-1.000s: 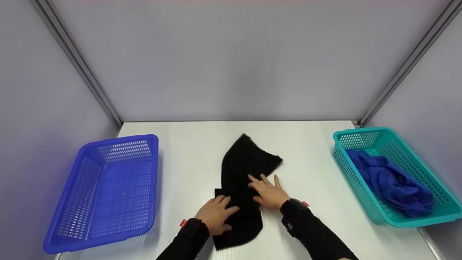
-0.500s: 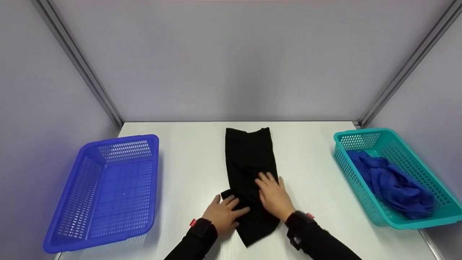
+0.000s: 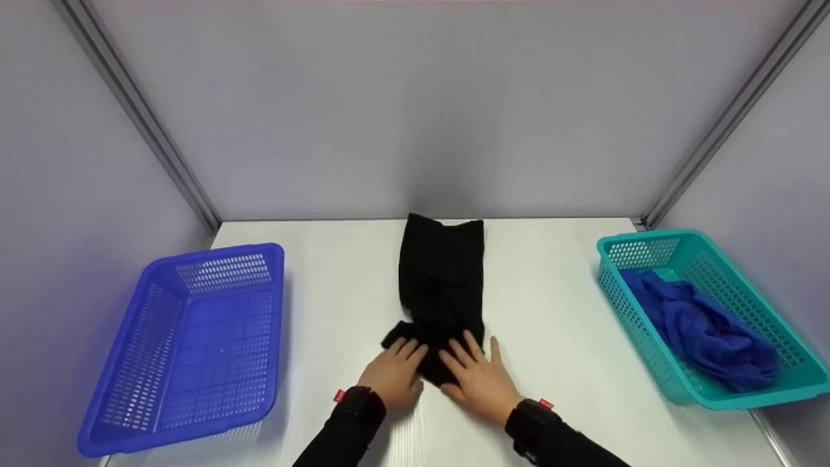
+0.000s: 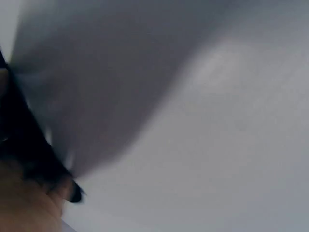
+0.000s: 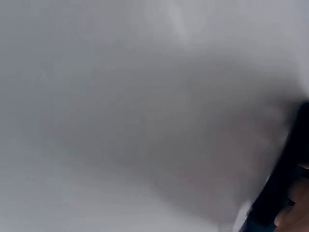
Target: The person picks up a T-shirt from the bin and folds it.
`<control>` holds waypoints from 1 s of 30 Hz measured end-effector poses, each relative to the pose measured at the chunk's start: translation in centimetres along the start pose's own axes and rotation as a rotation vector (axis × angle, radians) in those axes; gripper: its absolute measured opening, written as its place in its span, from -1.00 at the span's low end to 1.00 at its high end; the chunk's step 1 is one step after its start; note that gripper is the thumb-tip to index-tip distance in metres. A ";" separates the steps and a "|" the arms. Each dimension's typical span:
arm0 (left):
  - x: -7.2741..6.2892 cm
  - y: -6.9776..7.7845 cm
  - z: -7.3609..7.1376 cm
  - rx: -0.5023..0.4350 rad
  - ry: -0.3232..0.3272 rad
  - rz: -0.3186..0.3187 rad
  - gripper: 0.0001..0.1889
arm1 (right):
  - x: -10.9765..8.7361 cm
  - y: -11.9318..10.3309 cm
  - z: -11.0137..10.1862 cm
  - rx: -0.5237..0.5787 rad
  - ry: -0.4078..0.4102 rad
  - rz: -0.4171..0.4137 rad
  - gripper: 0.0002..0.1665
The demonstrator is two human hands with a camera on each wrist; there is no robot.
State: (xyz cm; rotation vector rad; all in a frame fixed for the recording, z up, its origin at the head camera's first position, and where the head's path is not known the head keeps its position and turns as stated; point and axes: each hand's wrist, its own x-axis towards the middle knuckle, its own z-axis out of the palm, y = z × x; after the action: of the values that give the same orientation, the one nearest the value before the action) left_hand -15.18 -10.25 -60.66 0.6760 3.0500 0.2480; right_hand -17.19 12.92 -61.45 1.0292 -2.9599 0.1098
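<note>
A black cloth garment (image 3: 444, 259) lies lengthwise on the white table, its far end at the back edge and its near end bunched. My left hand (image 3: 395, 376) rests its extended fingers on the near left part, beside a small flap that sticks out to the left. Fingers spread, my right hand (image 3: 483, 383) presses on the near right part. In the left wrist view, the left hand (image 4: 34, 200) shows at the lower left against the dark cloth (image 4: 21, 125). The right wrist view catches the cloth (image 5: 285, 179) and part of the right hand (image 5: 297, 212) at its right edge.
On the left stands a blue plastic basket (image 3: 277, 324) with perforated sides. A teal basket (image 3: 639, 344) on the right holds a crumpled blue cloth (image 3: 707, 331). Grey panels (image 3: 441, 110) enclose the white table (image 3: 337, 292) at the back and sides.
The garment has straightened from a bent shape and slid away toward the back edge. Its near end has bunched up under the hands, which have drawn level with each other.
</note>
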 end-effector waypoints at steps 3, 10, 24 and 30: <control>-0.1 -0.3 0.2 0.001 0.030 0.064 -0.42 | -0.1 1.5 -0.2 -0.054 0.052 0.056 -0.34; -0.4 -0.5 0.9 0.099 0.155 -0.031 -0.40 | -0.8 3.0 -0.3 -0.081 0.202 -0.072 -0.51; -0.5 -0.8 0.3 0.188 0.219 0.150 -0.80 | -2.0 2.7 -0.1 -0.104 0.190 -0.264 -0.47; -0.7 0.1 -0.1 0.102 0.304 0.180 -0.67 | -2.5 2.9 -0.1 -0.173 0.250 -0.265 -0.52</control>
State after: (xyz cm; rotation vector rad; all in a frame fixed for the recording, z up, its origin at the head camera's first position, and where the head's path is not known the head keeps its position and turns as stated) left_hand -14.53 -10.45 -60.60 1.0084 3.3084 0.2155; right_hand -17.03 16.76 -61.58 1.2648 -2.5363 -0.0181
